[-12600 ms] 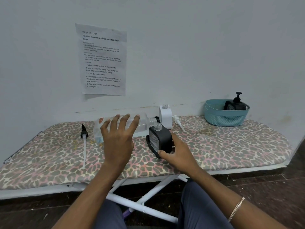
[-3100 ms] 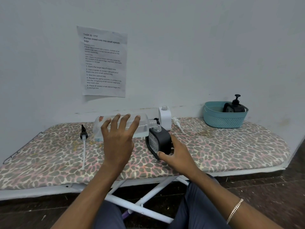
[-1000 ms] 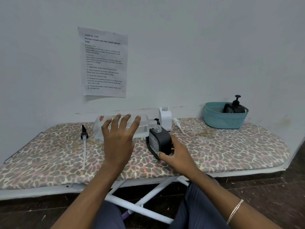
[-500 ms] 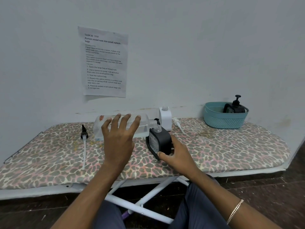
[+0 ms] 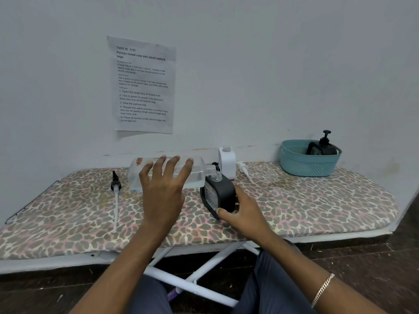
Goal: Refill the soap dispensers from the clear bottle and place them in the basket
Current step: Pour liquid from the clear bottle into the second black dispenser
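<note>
Our left hand (image 5: 162, 193) holds the clear bottle (image 5: 198, 177) on its side. The fingers are spread over the top and near face, and the thumb is hidden behind the hand. The bottle lies almost level above the board, its base to the left and its open neck to the right. The neck meets the clear neck of the black soap dispenser (image 5: 221, 193). Clear liquid shows along the bottle's lower part.

Our right hand (image 5: 243, 211) grips that dispenser low down, with the thumb on the near bottom corner and the fingers curled round the back. The dispenser has no pump on it and leans left toward the bottle, its foot on the leopard-print ironing board (image 5: 317, 200). A chain bracelet (image 5: 323, 290) sits on the right wrist.

Just behind the black dispenser, against the wall, a white soap dispenser (image 5: 227, 163) stands upright with its neck open. A white pump (image 5: 243, 169) lies just to its right. Well to the left of the bottle a black pump head with a long pale tube (image 5: 115, 189) lies flat on the board.

At the board's far right corner sits a teal basket (image 5: 306, 164). Inside it is another black dispenser with its pump fitted (image 5: 324, 147). A printed sheet (image 5: 144, 85) is stuck on the wall above the bottle.
</note>
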The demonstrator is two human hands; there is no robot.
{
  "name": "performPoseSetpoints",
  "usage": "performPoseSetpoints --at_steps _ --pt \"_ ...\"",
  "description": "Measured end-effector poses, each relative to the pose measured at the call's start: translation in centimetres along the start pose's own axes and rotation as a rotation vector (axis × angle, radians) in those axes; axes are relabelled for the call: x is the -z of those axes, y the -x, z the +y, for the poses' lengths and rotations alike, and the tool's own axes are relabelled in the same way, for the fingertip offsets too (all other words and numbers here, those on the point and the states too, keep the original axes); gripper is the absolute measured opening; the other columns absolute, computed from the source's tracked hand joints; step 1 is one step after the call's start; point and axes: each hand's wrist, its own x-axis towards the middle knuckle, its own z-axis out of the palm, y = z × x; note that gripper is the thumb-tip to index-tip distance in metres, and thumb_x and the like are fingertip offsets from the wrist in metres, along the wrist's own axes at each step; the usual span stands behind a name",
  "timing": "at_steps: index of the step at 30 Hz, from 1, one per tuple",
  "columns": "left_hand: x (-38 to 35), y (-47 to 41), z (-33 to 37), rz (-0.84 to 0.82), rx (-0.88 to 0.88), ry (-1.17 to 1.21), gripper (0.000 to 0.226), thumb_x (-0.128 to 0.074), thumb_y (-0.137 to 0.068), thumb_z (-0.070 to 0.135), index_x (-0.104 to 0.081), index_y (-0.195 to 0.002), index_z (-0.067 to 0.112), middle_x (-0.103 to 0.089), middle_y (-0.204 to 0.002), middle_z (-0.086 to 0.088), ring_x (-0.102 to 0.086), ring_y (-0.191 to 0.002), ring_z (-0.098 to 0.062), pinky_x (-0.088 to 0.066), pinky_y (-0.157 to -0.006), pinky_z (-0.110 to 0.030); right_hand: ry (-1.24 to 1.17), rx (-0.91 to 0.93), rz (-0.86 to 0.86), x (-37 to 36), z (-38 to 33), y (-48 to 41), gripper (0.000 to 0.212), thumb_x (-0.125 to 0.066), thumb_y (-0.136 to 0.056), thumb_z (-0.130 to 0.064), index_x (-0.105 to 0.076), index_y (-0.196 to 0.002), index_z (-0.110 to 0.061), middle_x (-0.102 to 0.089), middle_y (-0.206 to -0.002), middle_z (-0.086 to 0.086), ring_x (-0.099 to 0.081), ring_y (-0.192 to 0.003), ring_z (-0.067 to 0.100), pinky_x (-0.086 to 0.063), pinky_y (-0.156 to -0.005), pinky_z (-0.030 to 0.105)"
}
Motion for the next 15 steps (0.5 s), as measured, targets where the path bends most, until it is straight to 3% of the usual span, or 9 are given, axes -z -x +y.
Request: performPoseSetpoints --at_steps 10,15 --pt "-0.07 0.0 -0.06 0.002 -0.001 -0.001 0.086 -0.067 -0.065 -0.015 -0.064 -0.142 0.023 -0.065 -0.14 -0.012 -0.055 -0.135 -0.04 -0.033 -0.108 -0.058 0.018 -0.002 0.007 -0.04 -0.04 -0.03 0.057 -0.076 -0.079 -0.045 -0.043 -0.113 -0.077 -0.064 -0.111 -0.036 -0.062 -0.104 -0.009 -0.047 -0.076 0.003" --pt "-0.09 -0.02 -0.06 0.007 0.001 -0.001 0.085 -0.066 -0.066 -0.015 -0.064 -0.141 0.023 -0.065 -0.14 -0.012 -0.055 -0.135 -0.04 -0.033 -0.108 -0.057 0.023 -0.017 0.006 -0.18 0.3 -0.09 0.054 -0.075 -0.078 -0.046 -0.044 -0.114 -0.072 -0.068 -0.109 -0.026 -0.062 -0.104 -0.008 -0.05 -0.077 0.012"
